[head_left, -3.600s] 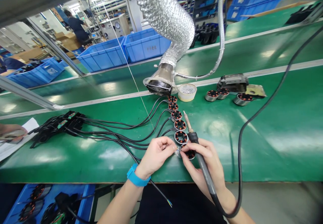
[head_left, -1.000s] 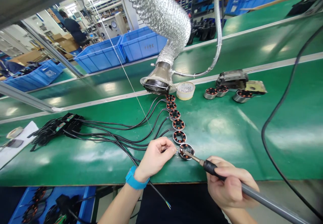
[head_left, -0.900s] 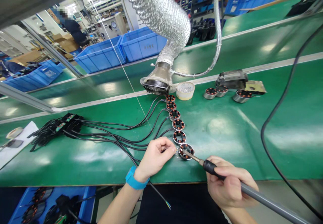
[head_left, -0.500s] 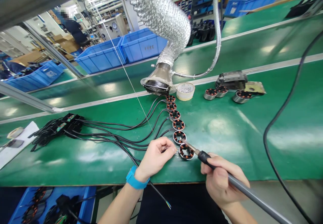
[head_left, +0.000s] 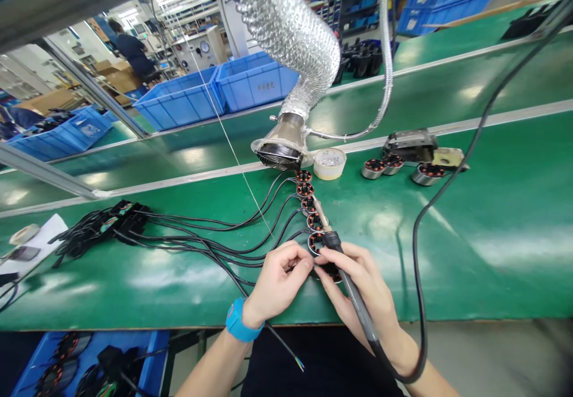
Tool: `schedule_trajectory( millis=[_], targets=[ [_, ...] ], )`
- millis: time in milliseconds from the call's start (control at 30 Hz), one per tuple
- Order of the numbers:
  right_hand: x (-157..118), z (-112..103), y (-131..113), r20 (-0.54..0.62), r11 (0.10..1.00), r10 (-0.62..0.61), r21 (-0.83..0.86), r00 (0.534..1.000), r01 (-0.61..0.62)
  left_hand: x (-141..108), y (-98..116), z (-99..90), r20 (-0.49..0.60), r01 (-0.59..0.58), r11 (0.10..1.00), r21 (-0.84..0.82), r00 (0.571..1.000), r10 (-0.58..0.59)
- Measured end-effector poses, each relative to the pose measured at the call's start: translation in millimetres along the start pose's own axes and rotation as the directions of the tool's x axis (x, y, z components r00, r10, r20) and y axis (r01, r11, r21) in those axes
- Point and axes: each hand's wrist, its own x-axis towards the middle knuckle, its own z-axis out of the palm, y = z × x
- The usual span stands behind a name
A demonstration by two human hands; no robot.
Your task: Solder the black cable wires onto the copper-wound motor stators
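— So, starting from the left of the nearest stator [head_left: 330,270]: what does the left hand [head_left: 277,283] do there?

— Its fingers are pinched together at the left edge of that stator, I think on a thin wire end; the wire itself is too small to see. A blue wristband [head_left: 239,323] is on this wrist. The pinch seems to keep the small part steady close to the stator.

— And to the right of the stator?

— The right hand [head_left: 362,280] touches the stator with its fingertips, and its grip is closed on the soldering iron [head_left: 347,277], which lies along the palm. The iron tip [head_left: 319,209] points away, over the row of stators [head_left: 311,206] behind the nearest one. I judge the iron is parked in the hand like this so the fingers are free for the fine work.

— Why do the stators stand in a row?

— They run in a line from the nearest stator up to the fume hood [head_left: 281,149] of the silver duct [head_left: 290,33], probably so the smoke is taken away. Their black cables [head_left: 201,236] go off to the left of the stator, to a bundle of black connectors [head_left: 107,224].

— And the surface, the room?

— The green table [head_left: 470,248] is shiny. Behind the nearest stator stands a small tub [head_left: 330,163]; behind and to the right lie three loose stators [head_left: 398,167] and a dark tool [head_left: 409,144]. The iron's cord [head_left: 430,218] curves at the right. Far behind and left are blue bins [head_left: 215,89] and another person [head_left: 132,48], facing away.
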Motion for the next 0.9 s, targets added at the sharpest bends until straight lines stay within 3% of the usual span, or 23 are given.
schedule_trajectory(
  millis=[233, 367, 667, 900],
  targets=[
    [5.6, -3.3, -9.8, 0.058, 1.000, -0.005, 0.008, 0.998, 0.005, -2.9, 12.2, -3.8, 0.035, -0.077, 0.980, 0.181, 0.997, 0.072],
    [4.9, -5.2, -12.4, 0.031, 1.000, 0.013, 0.007, 0.999, -0.013, -1.7, 19.3, -9.1, 0.098, -0.027, 0.977, 0.213, 0.995, 0.006],
    [-15.9, -0.6, -16.9, -0.140, 0.994, 0.081, -0.058, 0.987, -0.090, 1.9, 13.9, -8.1, 0.216, 0.260, 0.964, -0.060, 0.946, -0.242],
    [-21.4, 4.5, -16.8, -0.155, 0.992, -0.007, -0.122, 0.988, -0.012, 1.8, 14.8, -5.5, 0.207, 0.315, 0.934, -0.172, 0.938, -0.278]
  ],
)
